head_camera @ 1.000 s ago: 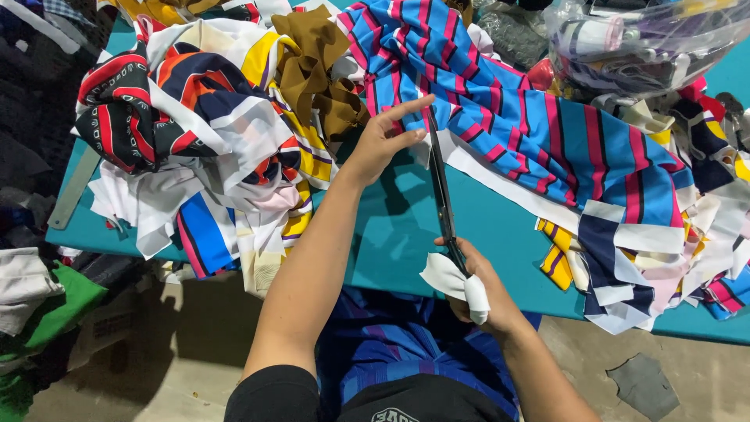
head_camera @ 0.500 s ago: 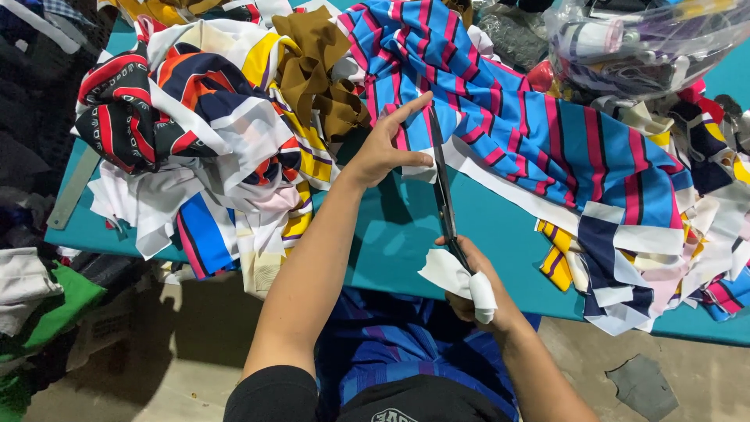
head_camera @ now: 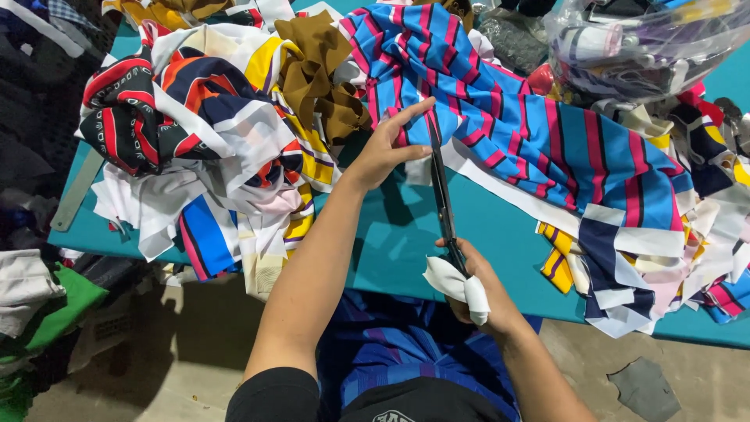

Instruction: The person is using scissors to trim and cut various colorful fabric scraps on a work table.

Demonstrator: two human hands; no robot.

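Observation:
My right hand [head_camera: 478, 283] grips the white-wrapped handles of long black scissors [head_camera: 441, 191] near the table's front edge. Their blades point away from me, closed along the edge of a blue, pink and black striped fabric [head_camera: 539, 133]. My left hand [head_camera: 391, 144] rests at the blade tips and pinches the near left corner of that striped fabric. The fabric spreads from the table's far middle down to the right.
A teal table [head_camera: 391, 234] carries a heap of mixed cloth scraps [head_camera: 203, 133] at left and more striped offcuts [head_camera: 664, 258] at right. A clear plastic bag of fabric [head_camera: 641, 43] sits at the far right. Cloth piles [head_camera: 39, 297] lie on the floor left.
The scissors have closed and pushed further away along the striped fabric's edge. My left hand has stayed at the fabric corner.

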